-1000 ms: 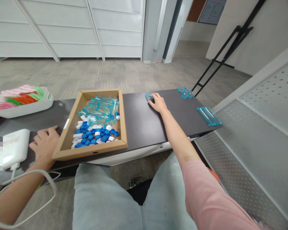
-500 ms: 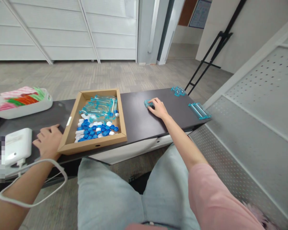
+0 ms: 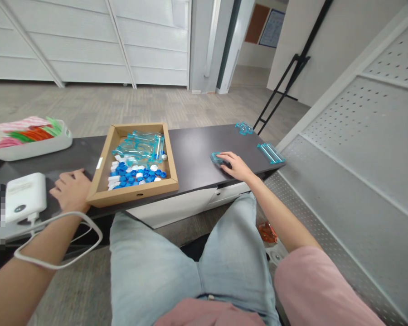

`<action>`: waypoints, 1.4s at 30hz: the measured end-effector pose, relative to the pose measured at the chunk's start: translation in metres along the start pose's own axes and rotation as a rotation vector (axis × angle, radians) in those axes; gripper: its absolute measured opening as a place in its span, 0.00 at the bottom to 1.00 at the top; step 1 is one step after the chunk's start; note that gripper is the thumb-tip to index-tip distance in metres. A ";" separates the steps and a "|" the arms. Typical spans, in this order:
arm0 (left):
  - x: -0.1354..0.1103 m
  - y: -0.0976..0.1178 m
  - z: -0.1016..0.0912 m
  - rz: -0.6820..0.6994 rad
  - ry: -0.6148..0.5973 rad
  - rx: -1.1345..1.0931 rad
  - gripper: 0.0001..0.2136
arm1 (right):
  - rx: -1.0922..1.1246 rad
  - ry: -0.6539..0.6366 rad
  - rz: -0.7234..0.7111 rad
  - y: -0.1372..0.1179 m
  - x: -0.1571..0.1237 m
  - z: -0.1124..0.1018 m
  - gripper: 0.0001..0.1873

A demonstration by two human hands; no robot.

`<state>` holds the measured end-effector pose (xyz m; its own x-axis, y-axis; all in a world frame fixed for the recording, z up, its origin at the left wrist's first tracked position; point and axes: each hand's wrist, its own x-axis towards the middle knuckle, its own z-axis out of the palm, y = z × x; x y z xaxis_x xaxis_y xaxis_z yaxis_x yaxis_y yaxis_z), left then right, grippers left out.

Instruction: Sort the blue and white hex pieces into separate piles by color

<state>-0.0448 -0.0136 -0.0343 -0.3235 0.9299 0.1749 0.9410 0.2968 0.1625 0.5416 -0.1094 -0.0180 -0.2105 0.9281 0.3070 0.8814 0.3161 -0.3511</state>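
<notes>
My right hand (image 3: 236,165) lies low over the table with its fingers curled round a clear plastic piece with teal ends (image 3: 215,157), partly hidden under them. My left hand (image 3: 71,189) rests on the tabletop with fingers apart and nothing held, close beside the cardboard tray (image 3: 173,174). Inside the tray, clear tube-like pieces with teal ends (image 3: 139,147) are heaped at the back. Blue and white hexagonal caps (image 3: 132,175) fill its front part. At the table's right end, similar clear pieces lie side by side (image 3: 271,153), with another small group (image 3: 244,128) behind them.
Left of my left hand sits a white device (image 3: 26,194) with a white cable (image 3: 54,265) looping over my forearm. A white basket of colourful strips (image 3: 34,147) stands at the back left. A perforated panel (image 3: 347,136) borders the right side; a black stand (image 3: 275,93) rises behind the table.
My right hand has moved nearer to me and slightly right along the table, and the clear piece under its fingers has moved with it. My left hand stays beside the tray.
</notes>
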 end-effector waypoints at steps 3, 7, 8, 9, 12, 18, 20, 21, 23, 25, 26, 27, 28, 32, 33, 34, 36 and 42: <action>-0.005 0.006 -0.010 -0.002 -0.032 -0.017 0.30 | -0.017 0.061 0.004 -0.012 0.010 -0.003 0.32; -0.007 0.007 -0.013 0.014 -0.029 -0.046 0.29 | 0.015 0.058 -0.059 -0.043 0.043 -0.004 0.23; -0.006 0.007 -0.012 0.015 -0.024 -0.043 0.29 | 0.020 0.039 -0.090 -0.057 0.054 -0.002 0.21; -0.006 0.006 -0.010 0.015 -0.020 -0.042 0.28 | 0.022 0.015 -0.125 -0.073 0.067 0.000 0.19; -0.004 0.002 -0.007 0.024 -0.011 -0.045 0.26 | 0.020 -0.069 -0.219 -0.128 0.110 0.015 0.16; -0.005 -0.001 -0.008 0.039 -0.013 -0.082 0.27 | -0.193 -0.271 -0.270 -0.206 0.187 0.076 0.17; -0.006 -0.003 -0.009 0.056 -0.021 -0.094 0.28 | -0.285 -0.322 -0.261 -0.213 0.199 0.096 0.15; -0.006 -0.003 -0.010 0.064 -0.026 -0.102 0.29 | -0.304 -0.329 -0.260 -0.213 0.201 0.104 0.13; -0.006 -0.004 -0.011 0.072 -0.036 -0.118 0.30 | -0.281 -0.306 -0.258 -0.211 0.202 0.114 0.11; -0.006 -0.003 -0.011 0.073 -0.042 -0.130 0.30 | -0.205 -0.240 -0.252 -0.206 0.199 0.117 0.10; -0.006 -0.002 -0.012 0.074 -0.046 -0.133 0.30 | -0.157 -0.195 -0.250 -0.203 0.198 0.116 0.10; -0.007 -0.002 -0.012 0.074 -0.049 -0.134 0.29 | -0.105 -0.148 -0.250 -0.201 0.198 0.115 0.09; -0.007 -0.001 -0.013 0.073 -0.053 -0.133 0.28 | -0.052 -0.103 -0.251 -0.199 0.197 0.113 0.08; -0.008 0.002 -0.016 0.063 -0.067 -0.121 0.28 | 0.216 -0.057 -0.244 -0.194 0.200 0.106 0.02; -0.008 0.002 -0.017 0.060 -0.068 -0.117 0.28 | 0.299 -0.068 -0.243 -0.194 0.200 0.104 0.03; -0.008 0.002 -0.017 0.056 -0.069 -0.113 0.28 | 0.378 -0.074 -0.246 -0.193 0.199 0.102 0.04; -0.008 0.002 -0.018 0.043 -0.075 -0.098 0.28 | 0.508 -0.056 -0.252 -0.192 0.194 0.095 0.04; -0.008 0.007 -0.024 0.021 -0.078 -0.063 0.32 | 0.564 0.095 -0.177 -0.163 0.151 0.051 0.11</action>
<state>-0.0382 -0.0243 -0.0116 -0.2926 0.9507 0.1028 0.9386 0.2650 0.2208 0.3448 -0.0106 0.0401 -0.2717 0.8385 0.4722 0.4705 0.5438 -0.6949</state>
